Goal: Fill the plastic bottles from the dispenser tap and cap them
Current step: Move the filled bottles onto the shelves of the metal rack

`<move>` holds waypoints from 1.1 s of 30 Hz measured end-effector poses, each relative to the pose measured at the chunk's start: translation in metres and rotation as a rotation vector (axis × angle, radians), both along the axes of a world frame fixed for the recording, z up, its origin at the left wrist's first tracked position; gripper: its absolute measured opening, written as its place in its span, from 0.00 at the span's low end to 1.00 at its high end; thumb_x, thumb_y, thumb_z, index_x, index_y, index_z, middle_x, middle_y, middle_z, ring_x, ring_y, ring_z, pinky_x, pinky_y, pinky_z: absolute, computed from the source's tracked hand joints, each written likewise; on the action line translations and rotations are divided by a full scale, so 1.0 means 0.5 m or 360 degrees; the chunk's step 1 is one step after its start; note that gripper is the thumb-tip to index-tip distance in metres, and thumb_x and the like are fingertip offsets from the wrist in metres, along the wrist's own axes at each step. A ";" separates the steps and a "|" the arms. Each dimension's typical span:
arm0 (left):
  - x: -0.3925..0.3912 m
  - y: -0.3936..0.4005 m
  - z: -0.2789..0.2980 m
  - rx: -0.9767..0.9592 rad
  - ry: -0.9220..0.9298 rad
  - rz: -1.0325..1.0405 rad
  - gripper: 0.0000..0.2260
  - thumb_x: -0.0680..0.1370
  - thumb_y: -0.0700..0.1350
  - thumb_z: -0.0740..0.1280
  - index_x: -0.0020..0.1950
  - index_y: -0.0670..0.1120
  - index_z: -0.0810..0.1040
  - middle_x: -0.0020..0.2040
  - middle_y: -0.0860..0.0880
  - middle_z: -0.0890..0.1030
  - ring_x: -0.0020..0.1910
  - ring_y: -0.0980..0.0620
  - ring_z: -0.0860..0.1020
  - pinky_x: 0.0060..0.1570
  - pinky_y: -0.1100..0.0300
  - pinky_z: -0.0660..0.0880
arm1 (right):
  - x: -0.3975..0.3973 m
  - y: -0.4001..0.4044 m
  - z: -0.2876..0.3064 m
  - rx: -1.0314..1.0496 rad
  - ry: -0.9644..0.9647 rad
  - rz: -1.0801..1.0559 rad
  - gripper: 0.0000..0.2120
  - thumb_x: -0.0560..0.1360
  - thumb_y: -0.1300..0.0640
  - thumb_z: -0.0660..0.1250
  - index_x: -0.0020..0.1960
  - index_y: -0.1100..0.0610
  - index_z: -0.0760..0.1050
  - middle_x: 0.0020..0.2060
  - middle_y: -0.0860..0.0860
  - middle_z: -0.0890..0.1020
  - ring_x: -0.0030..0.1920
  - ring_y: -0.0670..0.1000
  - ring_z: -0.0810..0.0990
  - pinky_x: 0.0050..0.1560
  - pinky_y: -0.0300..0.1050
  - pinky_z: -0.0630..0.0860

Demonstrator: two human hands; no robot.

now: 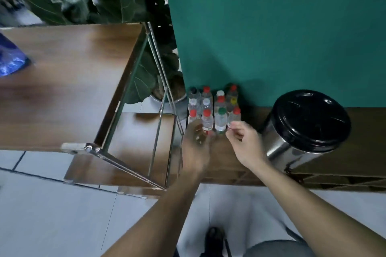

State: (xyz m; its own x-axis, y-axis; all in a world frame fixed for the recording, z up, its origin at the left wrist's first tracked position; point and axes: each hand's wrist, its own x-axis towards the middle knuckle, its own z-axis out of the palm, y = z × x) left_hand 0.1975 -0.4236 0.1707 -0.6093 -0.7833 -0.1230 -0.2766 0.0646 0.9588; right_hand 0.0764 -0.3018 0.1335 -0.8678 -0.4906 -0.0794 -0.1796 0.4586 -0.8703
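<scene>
Several small clear plastic bottles point(215, 108) with red, white, green and yellow caps stand in rows on a low dark wooden surface point(355, 152) against the teal wall. My left hand point(196, 144) reaches to the front row, its fingers around a red-capped bottle point(207, 122); the hand is blurred. My right hand point(244, 142) hovers just right of the front bottles, thumb and forefinger pinched near another red-capped bottle point(235, 117). The steel dispenser point(302, 125) with a black lid stands to the right; its tap is hidden.
A wood-and-chrome shelf unit point(87, 89) stands at the left, with a blue plastic object point(10, 58) on its top. A large-leafed potted plant point(150, 81) sits behind it. White floor tiles point(52, 215) lie below.
</scene>
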 end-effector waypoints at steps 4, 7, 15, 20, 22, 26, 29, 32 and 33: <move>-0.033 -0.021 -0.128 0.0133 -0.0218 0.0125 0.29 0.81 0.40 0.79 0.70 0.69 0.75 0.68 0.59 0.81 0.67 0.60 0.80 0.70 0.49 0.81 | -0.064 -0.040 -0.130 0.0249 0.0037 -0.0134 0.25 0.83 0.50 0.76 0.76 0.55 0.75 0.68 0.53 0.82 0.67 0.56 0.83 0.67 0.50 0.80; -0.056 -0.038 -0.193 0.0211 -0.0221 0.0209 0.33 0.81 0.36 0.78 0.73 0.68 0.71 0.68 0.60 0.77 0.65 0.69 0.78 0.69 0.63 0.79 | -0.125 -0.073 -0.206 0.0286 0.0037 -0.0268 0.35 0.83 0.50 0.76 0.84 0.59 0.66 0.78 0.59 0.73 0.75 0.61 0.76 0.72 0.52 0.74; -0.097 -0.104 -0.339 0.0344 -0.0379 0.0398 0.25 0.81 0.44 0.80 0.76 0.57 0.79 0.68 0.57 0.84 0.66 0.53 0.84 0.68 0.56 0.79 | -0.212 -0.125 -0.343 0.0092 0.0197 -0.0390 0.30 0.83 0.55 0.75 0.81 0.58 0.69 0.76 0.58 0.76 0.75 0.61 0.76 0.74 0.53 0.74; -0.089 -0.116 -0.371 0.0222 -0.0510 0.0393 0.22 0.81 0.45 0.80 0.75 0.54 0.82 0.69 0.55 0.86 0.69 0.52 0.82 0.76 0.43 0.77 | -0.228 -0.143 -0.362 -0.0083 0.0321 -0.0481 0.13 0.84 0.55 0.73 0.67 0.56 0.79 0.62 0.55 0.83 0.64 0.60 0.82 0.64 0.57 0.80; -0.085 -0.114 -0.370 0.0217 -0.0461 0.0393 0.21 0.81 0.45 0.80 0.74 0.54 0.84 0.68 0.56 0.86 0.69 0.53 0.83 0.76 0.45 0.77 | -0.232 -0.141 -0.365 -0.0049 0.0287 -0.0502 0.12 0.84 0.52 0.74 0.65 0.55 0.81 0.61 0.56 0.82 0.64 0.60 0.81 0.63 0.57 0.80; -0.082 -0.112 -0.361 0.0268 -0.0394 0.0408 0.18 0.81 0.44 0.80 0.71 0.52 0.87 0.64 0.57 0.88 0.66 0.56 0.84 0.74 0.50 0.78 | -0.235 -0.124 -0.371 0.0020 0.0367 -0.0455 0.11 0.85 0.50 0.73 0.60 0.56 0.83 0.58 0.57 0.80 0.60 0.58 0.80 0.59 0.56 0.79; -0.079 -0.102 -0.340 0.0297 -0.0317 0.0416 0.15 0.81 0.43 0.80 0.66 0.54 0.88 0.59 0.59 0.89 0.61 0.62 0.85 0.70 0.52 0.80 | -0.217 -0.105 -0.361 -0.0059 0.0362 -0.0420 0.10 0.86 0.51 0.72 0.61 0.58 0.84 0.60 0.54 0.78 0.59 0.57 0.81 0.61 0.54 0.79; -0.072 -0.082 -0.304 0.0377 -0.0178 0.0367 0.10 0.83 0.43 0.78 0.59 0.57 0.89 0.55 0.61 0.89 0.57 0.63 0.85 0.63 0.58 0.80 | -0.176 -0.079 -0.347 -0.0106 0.0297 -0.0385 0.10 0.86 0.54 0.72 0.64 0.57 0.84 0.64 0.51 0.78 0.60 0.49 0.79 0.64 0.50 0.78; -0.069 -0.076 -0.294 0.0350 -0.0148 0.0314 0.09 0.84 0.43 0.77 0.58 0.58 0.88 0.54 0.61 0.89 0.57 0.63 0.85 0.60 0.60 0.79 | -0.160 -0.071 -0.339 -0.0100 0.0276 -0.0386 0.11 0.86 0.54 0.72 0.65 0.58 0.84 0.65 0.51 0.79 0.61 0.48 0.79 0.65 0.47 0.77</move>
